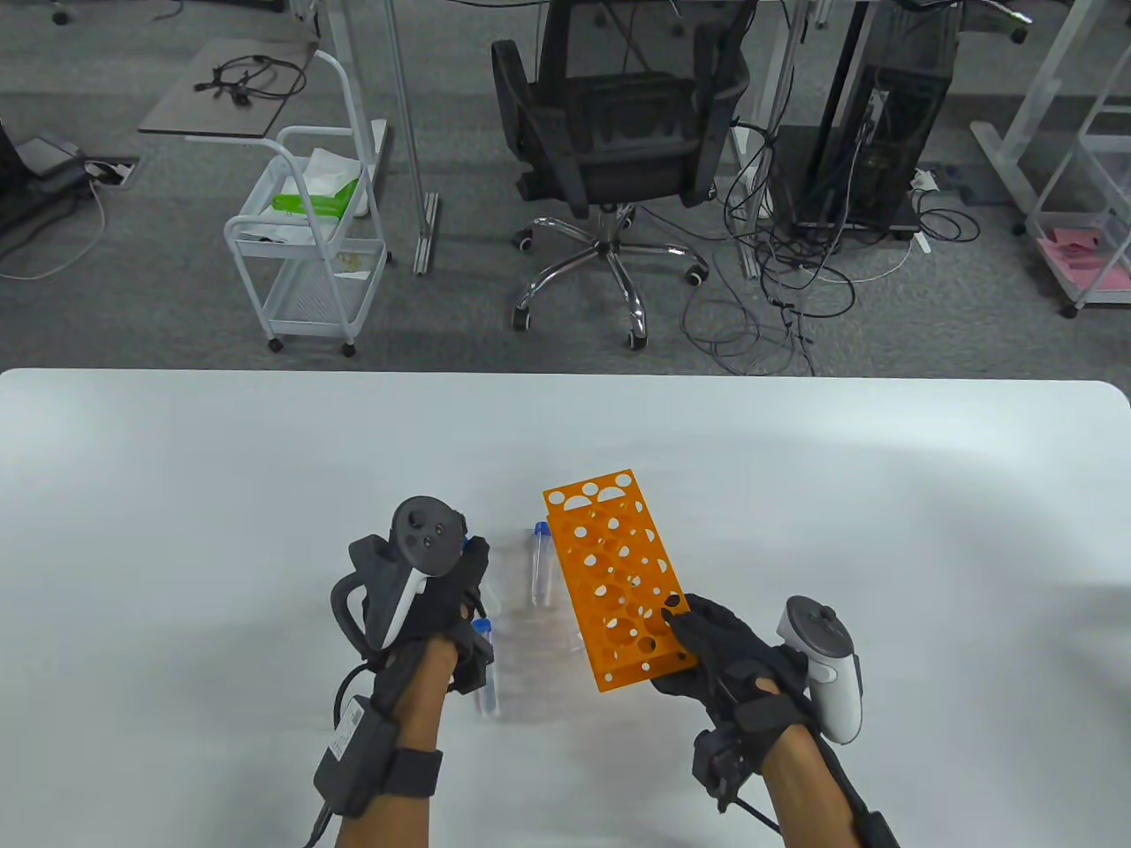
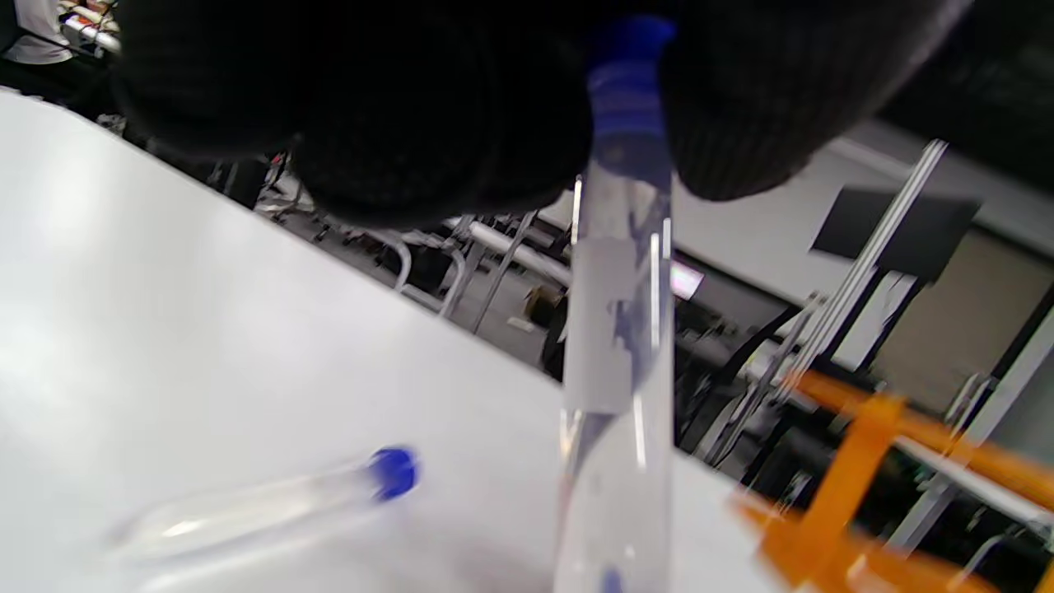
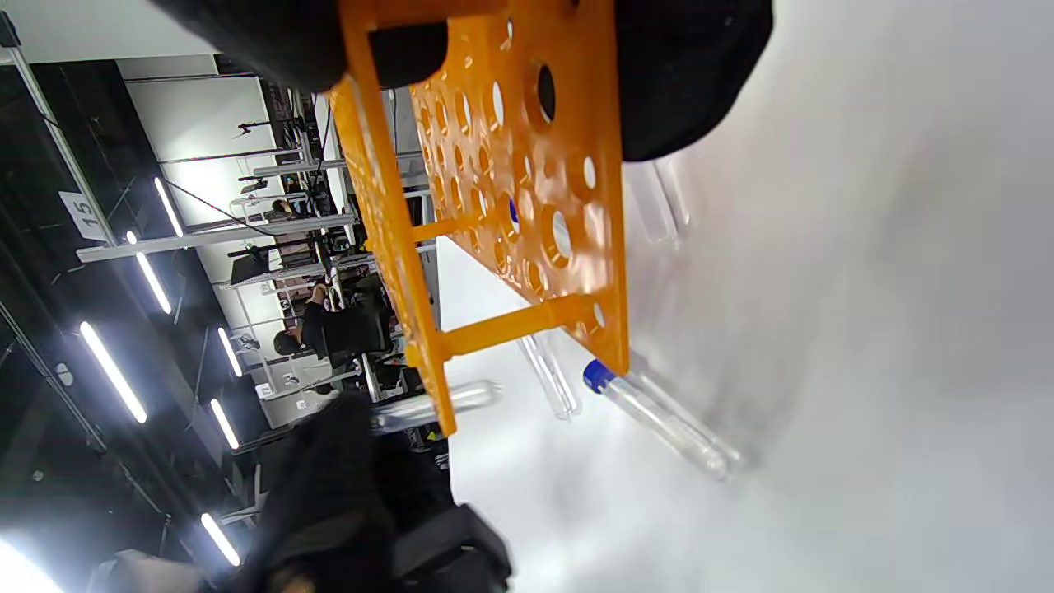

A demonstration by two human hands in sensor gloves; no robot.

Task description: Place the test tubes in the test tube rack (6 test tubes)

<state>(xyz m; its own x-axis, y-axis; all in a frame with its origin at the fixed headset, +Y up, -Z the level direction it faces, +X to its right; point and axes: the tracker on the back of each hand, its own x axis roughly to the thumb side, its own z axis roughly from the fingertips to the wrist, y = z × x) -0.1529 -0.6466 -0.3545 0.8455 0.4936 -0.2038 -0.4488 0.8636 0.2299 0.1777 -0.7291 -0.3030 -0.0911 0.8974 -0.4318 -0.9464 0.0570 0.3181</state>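
Observation:
The orange test tube rack stands tilted on the white table, its holes empty. My right hand grips its near corner; in the right wrist view the rack sits between my fingers. My left hand pinches a clear tube by its blue cap, left of the rack. In the left wrist view this tube hangs from my fingertips. Another blue-capped tube lies beside the rack and also shows in the left wrist view.
Several more clear tubes lie faintly visible on the table between my hands; the right wrist view shows one with a blue cap. Beyond the far table edge are an office chair and a white cart.

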